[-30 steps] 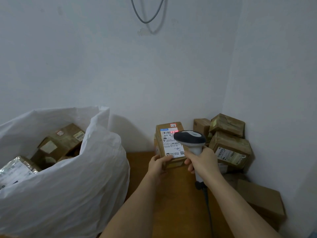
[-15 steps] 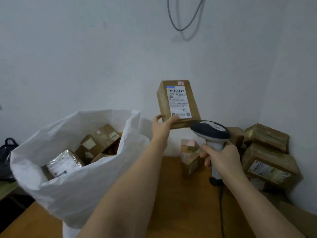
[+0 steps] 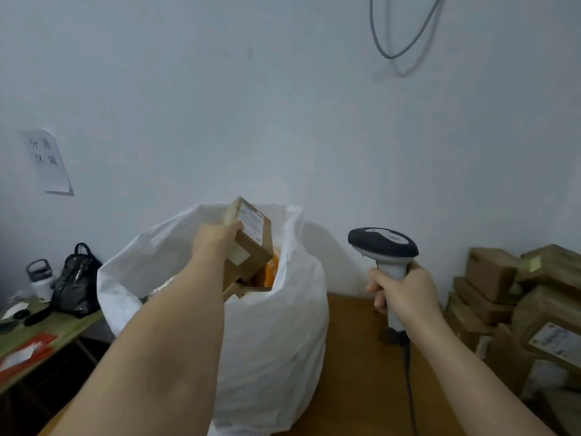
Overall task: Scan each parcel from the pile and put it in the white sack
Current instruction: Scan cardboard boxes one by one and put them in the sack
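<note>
1. Swung leftward from above the worktop (image 3: 352,357), the parcel (image 3: 248,243) now hangs over the white sack (image 3: 273,341) mouth.
2. Left hand (image 3: 217,237) grip wraps the parcel's lower end; long axis tilted, sack directly below.
3. Right hand (image 3: 405,291) grip clasps the scanner (image 3: 383,247), nearer the pile (image 3: 515,297).

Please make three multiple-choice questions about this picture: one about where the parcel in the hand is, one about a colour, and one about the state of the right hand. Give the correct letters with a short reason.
1. Where is the held parcel?
A. over the open white sack
B. on the pile at the right
C. on the floor

2. What colour is the head of the scanner?
A. red
B. dark
C. yellow

3. What is the right hand doing?
A. resting flat on the table
B. gripping the scanner's handle
C. pinching a parcel

Answers:
1 A, the left hand holds it above the sack's mouth.
2 B, the head is dark above a pale handle.
3 B, its fingers curl round the handle.
</note>
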